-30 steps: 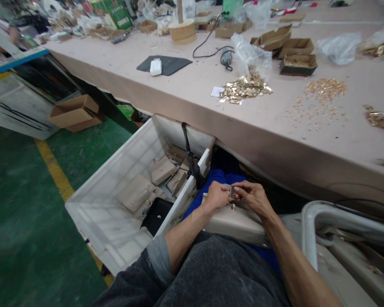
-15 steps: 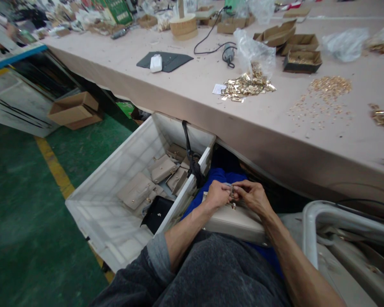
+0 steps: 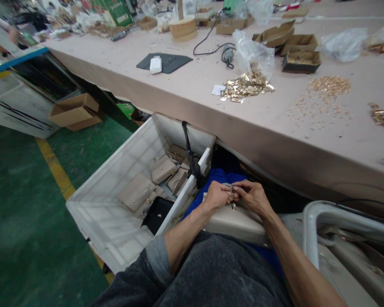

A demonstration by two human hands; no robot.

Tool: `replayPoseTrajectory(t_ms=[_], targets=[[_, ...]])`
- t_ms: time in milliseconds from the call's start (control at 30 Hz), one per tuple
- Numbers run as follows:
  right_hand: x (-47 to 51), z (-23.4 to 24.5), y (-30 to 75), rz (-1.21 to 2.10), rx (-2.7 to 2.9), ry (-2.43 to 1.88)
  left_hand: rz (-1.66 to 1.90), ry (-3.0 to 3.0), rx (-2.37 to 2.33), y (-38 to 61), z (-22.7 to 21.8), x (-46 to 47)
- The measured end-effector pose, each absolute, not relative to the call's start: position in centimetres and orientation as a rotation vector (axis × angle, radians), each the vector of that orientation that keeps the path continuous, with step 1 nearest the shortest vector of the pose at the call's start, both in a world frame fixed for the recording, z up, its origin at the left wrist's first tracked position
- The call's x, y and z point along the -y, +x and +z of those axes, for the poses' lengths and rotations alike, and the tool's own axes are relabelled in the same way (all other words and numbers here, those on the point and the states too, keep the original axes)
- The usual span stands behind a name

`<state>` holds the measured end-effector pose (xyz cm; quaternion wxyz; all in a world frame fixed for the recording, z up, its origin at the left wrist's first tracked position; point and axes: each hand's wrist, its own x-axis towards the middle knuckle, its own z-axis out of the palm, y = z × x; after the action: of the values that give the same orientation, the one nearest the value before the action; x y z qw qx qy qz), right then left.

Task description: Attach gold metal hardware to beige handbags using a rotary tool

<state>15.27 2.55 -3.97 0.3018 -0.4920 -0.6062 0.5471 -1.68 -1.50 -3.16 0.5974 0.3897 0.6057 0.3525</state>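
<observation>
- On my feed, a beige bag (image 3: 237, 221) rests on blue cloth (image 3: 225, 174).
- Above it, left hand (image 3: 218, 195) and right hand (image 3: 253, 197) meet, fingertips pinching a small metal piece (image 3: 232, 192) — its exact shape I can't tell.
- Leftward, a white crate (image 3: 99, 198) holds more bags (image 3: 137, 191).
- Farther — gold fittings (image 3: 248, 87) heaped on the table (image 3: 185, 87).

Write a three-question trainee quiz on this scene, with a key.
1. Multiple choice: The left hand and right hand meet over what?
a) the table
b) a beige bag
c) the floor

2. True or false: The black item with the metal fitting lies on the table.

3. What colour is the line on the green floor?

Key:
1. b
2. False; the black item lies in the left crate.
3. Yellow
</observation>
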Motion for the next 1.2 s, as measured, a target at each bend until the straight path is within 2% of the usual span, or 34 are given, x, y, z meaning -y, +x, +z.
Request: replayPoseTrajectory(t_ms=[567, 833, 1000, 1200], targets=[[-2.1, -3.9, 15.6, 1.348, 1.599, -1.354, 0.804, 0.908, -1.428, -1.5, -4.2, 1.4], [-1.6, -3.0, 15.3, 1.025, 1.808, -1.28, 0.783, 0.886, -1.487, -1.3, -4.1, 1.4], [-1.6, -3.5, 15.8, 1.07, 1.812, -1.493, 0.801, 0.878, -1.496, -1.0, -4.1, 1.5], [-1.1, -3.6, 15.7, 0.815, 2.05, -1.317, 0.781, 0.943, -1.528, -1.2, -3.7, 1.6]])
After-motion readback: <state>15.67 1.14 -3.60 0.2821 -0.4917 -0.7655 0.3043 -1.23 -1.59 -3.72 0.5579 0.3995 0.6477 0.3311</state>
